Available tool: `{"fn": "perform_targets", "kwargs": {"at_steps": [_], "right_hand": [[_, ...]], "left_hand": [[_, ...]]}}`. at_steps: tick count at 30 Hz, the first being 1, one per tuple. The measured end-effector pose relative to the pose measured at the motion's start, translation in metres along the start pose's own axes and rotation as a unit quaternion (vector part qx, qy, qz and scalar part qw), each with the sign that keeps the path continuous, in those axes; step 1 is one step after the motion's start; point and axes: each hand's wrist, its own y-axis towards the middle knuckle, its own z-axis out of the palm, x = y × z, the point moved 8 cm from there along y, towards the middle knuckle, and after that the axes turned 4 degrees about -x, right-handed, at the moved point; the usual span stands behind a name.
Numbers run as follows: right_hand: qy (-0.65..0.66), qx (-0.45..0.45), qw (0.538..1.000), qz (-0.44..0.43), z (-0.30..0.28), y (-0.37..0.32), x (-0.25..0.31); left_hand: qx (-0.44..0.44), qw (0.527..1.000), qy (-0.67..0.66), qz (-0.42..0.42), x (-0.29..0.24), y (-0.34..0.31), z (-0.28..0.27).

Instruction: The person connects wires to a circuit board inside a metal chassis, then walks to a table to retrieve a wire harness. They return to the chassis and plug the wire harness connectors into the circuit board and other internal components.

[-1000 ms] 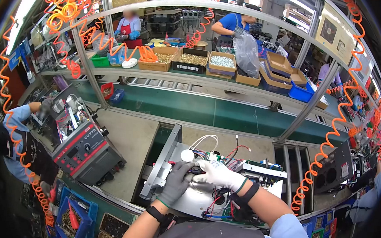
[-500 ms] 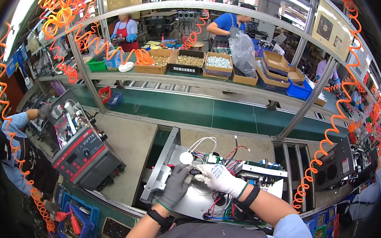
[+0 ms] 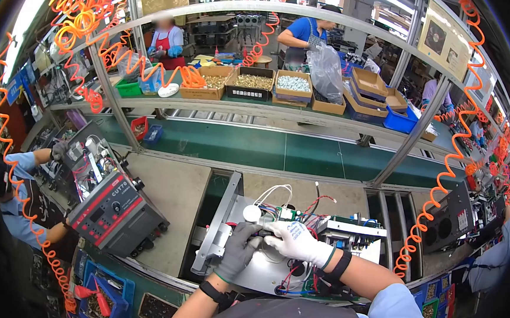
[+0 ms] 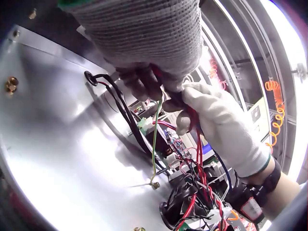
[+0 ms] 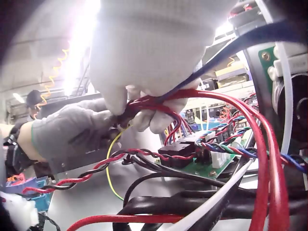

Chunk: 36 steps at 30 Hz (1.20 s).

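Over an open metal chassis [image 3: 258,275], two gloved hands meet at a bundle of wires. The left hand [image 3: 239,248], in a grey glove, pinches the bundle's end with curled fingers. The right hand [image 3: 299,243], in a white glove, grips the same bundle close beside it. Red wires [image 5: 192,94] and a blue wire [image 5: 211,67] run out from the right hand in the right wrist view. A yellow-green wire [image 4: 155,139] hangs below the fingers in the left wrist view. What lies between the fingertips is mostly hidden.
A machine marked CUT70 [image 3: 112,208] stands to the left, with another person's hands at it. Rollers [image 3: 385,227] lie right of the chassis. Orange coiled hoses [image 3: 441,195] hang at both sides. Boxes of small parts [image 3: 253,81] line the shelf beyond the green conveyor [image 3: 238,143].
Both hands stay together at the wires, with small shifts of the fingers. The chassis sits slightly further right in view. At the left, the other person's lower hand has moved up to the CUT70 machine.
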Motion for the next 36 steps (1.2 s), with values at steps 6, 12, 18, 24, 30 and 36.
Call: {"fn": "perform_targets", "kwargs": {"at_steps": [6,12,18,24,30,36], "right_hand": [[0.078,-0.011,0.997,-0.012,0.004,0.000,-0.007],[-0.084,0.124,0.988,0.032,0.018,0.010,-0.007],[-0.029,0.018,0.999,0.033,0.027,0.017,-0.019],[-0.049,0.098,0.994,0.020,0.033,0.012,-0.013],[-0.092,-0.143,0.982,-0.078,-0.018,-0.019,-0.007],[-0.125,0.023,0.990,0.055,-0.010,-0.011,-0.006]], "left_hand": [[0.007,0.999,-0.002,-0.038,-0.002,0.001,0.000],[-0.068,0.986,0.150,0.003,-0.031,-0.005,-0.009],[-0.065,0.993,0.087,-0.037,-0.070,-0.016,-0.061],[-0.056,0.995,0.064,-0.058,-0.076,-0.005,-0.052],[0.010,0.994,0.084,-0.068,-0.034,-0.010,-0.010],[0.045,0.929,0.365,0.033,-0.038,-0.003,0.006]]}}
